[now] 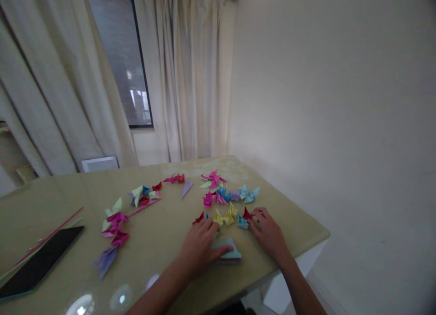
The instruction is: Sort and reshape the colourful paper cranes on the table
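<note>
My left hand (201,243) lies palm down over the table with its thumb stretched out across a stack of coloured paper squares (230,251). Its fingertips rest by a red folded paper piece (198,218) and partly cover some small origami pieces. At the right, my right hand (268,233) has thumb and fingers closed around a dark red origami piece (247,214). A light blue origami piece (242,222) sits against it. Between the hands stand yellow origami pieces (226,217) in a row.
Behind are pink, blue and purple origami pieces (223,194) and a pink one (214,179). More lie left, with magenta pieces (117,224) and a purple one (107,260). A black tablet (41,263) and thin paper strips (51,233) lie far left. A wall (334,124) borders the table's right.
</note>
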A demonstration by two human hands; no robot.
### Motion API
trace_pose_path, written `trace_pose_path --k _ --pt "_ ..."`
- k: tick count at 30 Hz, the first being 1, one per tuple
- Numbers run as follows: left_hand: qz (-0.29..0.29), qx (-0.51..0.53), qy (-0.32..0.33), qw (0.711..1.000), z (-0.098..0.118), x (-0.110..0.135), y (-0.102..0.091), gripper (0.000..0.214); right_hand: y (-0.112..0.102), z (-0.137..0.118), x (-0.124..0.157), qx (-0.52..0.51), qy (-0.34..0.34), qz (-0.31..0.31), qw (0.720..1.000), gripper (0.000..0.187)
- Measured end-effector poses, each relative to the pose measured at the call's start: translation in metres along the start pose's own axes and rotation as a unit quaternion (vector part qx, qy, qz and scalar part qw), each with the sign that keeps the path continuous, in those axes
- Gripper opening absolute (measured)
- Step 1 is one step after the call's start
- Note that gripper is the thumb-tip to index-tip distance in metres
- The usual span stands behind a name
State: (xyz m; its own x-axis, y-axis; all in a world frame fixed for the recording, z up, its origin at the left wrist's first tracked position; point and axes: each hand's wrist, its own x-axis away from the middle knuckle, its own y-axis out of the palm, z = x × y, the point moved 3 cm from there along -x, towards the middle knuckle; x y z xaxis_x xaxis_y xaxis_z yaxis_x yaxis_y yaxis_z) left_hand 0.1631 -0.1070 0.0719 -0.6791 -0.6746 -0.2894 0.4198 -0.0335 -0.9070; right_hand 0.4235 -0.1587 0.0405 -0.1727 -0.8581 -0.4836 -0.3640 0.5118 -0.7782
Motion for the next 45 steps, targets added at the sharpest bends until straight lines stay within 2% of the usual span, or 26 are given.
trace_pose_path --k 1,3,5,6,8,11,14,19,28,35,40,42,45 --pt "0.03 0.003 -0.011 0.999 -0.012 -0.006 -0.01 0.041 0.0 -0.001 0.0 -0.004 -0.002 0.001 1.0 0.019" --pt "0.073 -0.015 -0.064 0.995 -0.046 -0.022 -0.026 0.043 0.0 -0.002 0.0 -0.011 -0.008 0.004 1.0 0.019" --pt "0.088 -0.08 -0.133 0.984 -0.085 -0.039 -0.033 0.038 0.0 -0.002 0.0 -0.016 -0.01 0.005 1.0 0.019" --pt "0.074 -0.116 -0.164 0.977 -0.104 -0.046 -0.032 0.035 0.0 -0.001 0.0 -0.017 -0.009 0.004 1.0 0.019" --pt "0.044 -0.15 -0.211 0.965 -0.136 -0.058 -0.023 0.044 0.001 0.0 0.0 -0.02 -0.005 0.003 1.0 0.018" --pt "0.01 -0.158 -0.233 0.959 -0.162 -0.064 -0.007 0.05 0.0 0.001 0.001 -0.026 -0.002 0.006 1.0 0.018" --pt "-0.001 -0.163 -0.217 0.963 -0.164 -0.058 -0.001 0.044 -0.001 0.001 0.003 -0.033 -0.004 0.009 0.999 0.018" --pt "-0.02 -0.177 -0.188 0.966 -0.158 -0.042 -0.009 0.04 -0.001 -0.002 0.002 -0.017 0.0 0.001 1.0 0.019" --pt "0.015 -0.105 -0.164 0.981 -0.157 -0.05 -0.001 0.032 -0.001 -0.001 0.002 0.0 -0.007 0.012 1.0 0.018" --pt "0.074 -0.025 -0.197 0.977 -0.163 -0.023 -0.005 0.021 -0.001 -0.001 0.001 0.007 -0.011 0.003 1.0 0.02" --pt "0.108 0.021 -0.202 0.973 -0.171 -0.019 -0.01 0.021 0.001 0.002 0.001 0.01 -0.009 0.012 1.0 0.021" --pt "0.137 0.023 -0.194 0.971 -0.164 -0.019 -0.017 0.022 0.0 0.003 0.0 0.008 -0.007 0.016 1.0 0.021" --pt "0.25 0.024 -0.128 0.959 -0.135 -0.015 -0.034 0.029 -0.003 0.002 -0.001 -0.009 -0.01 0.033 0.999 0.022"
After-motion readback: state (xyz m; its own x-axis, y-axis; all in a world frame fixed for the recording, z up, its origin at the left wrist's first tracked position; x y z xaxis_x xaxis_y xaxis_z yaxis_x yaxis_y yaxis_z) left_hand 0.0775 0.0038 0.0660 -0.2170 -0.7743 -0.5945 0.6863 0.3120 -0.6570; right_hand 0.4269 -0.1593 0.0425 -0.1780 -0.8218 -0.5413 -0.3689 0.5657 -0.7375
